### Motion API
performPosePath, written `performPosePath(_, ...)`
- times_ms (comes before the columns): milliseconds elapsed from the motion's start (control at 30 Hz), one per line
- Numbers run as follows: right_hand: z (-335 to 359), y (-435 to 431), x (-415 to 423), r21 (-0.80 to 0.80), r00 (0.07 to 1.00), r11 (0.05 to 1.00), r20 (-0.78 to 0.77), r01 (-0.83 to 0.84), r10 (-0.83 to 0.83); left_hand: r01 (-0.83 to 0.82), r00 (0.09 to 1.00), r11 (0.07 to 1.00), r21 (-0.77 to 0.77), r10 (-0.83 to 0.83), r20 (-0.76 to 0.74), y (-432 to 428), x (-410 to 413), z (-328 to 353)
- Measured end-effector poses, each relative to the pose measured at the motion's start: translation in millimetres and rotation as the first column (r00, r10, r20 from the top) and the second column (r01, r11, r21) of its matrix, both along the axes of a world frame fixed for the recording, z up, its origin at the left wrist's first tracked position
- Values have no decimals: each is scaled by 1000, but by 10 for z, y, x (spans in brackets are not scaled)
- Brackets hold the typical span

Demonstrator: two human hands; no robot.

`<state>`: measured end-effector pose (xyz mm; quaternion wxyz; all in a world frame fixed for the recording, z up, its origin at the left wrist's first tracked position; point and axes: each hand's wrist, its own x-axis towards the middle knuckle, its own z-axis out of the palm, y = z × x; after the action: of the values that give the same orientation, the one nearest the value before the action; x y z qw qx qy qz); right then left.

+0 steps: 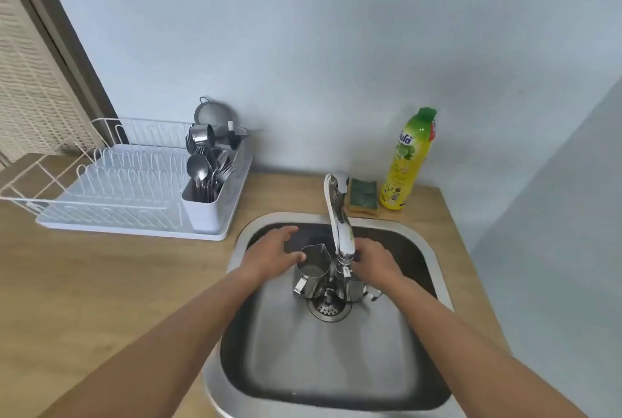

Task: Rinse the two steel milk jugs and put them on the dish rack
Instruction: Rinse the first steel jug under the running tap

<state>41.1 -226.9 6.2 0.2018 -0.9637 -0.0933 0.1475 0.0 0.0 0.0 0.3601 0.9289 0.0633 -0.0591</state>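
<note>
My left hand (274, 251) has its grip spread, thumb touching the rim of the left milk jug (313, 271); I cannot tell whether my right hand (375, 259) is clamped on the right milk jug (356, 288), mostly hidden behind the tap (340, 219). Both jugs stand upright in the sink (330, 350) by the drain (329, 306), well apart from the dish rack (134, 189) on the counter (101, 283).

A pale blue wall (319, 47) rises behind a light wood-grain bench (101, 283), meeting a second wall (572, 199) in a corner at three o'clock. At ten o'clock, a dark door frame (64, 37) borders a beige slatted panel (30, 81). Soft, even light fills the kitchen corner, with faint shadows.
</note>
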Motion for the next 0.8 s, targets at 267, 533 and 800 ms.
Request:
performPosePath(267,-103,180,123,-140,960,954,-138,-264,245,-84,973,995,47,92,-213,-137,-138,-537)
performPosePath(533,-425,296,459,-150,909,902,-176,-404,378,-109,952,992,66,123,-279,-162,-63,-774)
performPosePath(800,-670,384,466,-34,950,957,-133,-288,281,-217,930,976,-5,205,-306,-77,-80,-868)
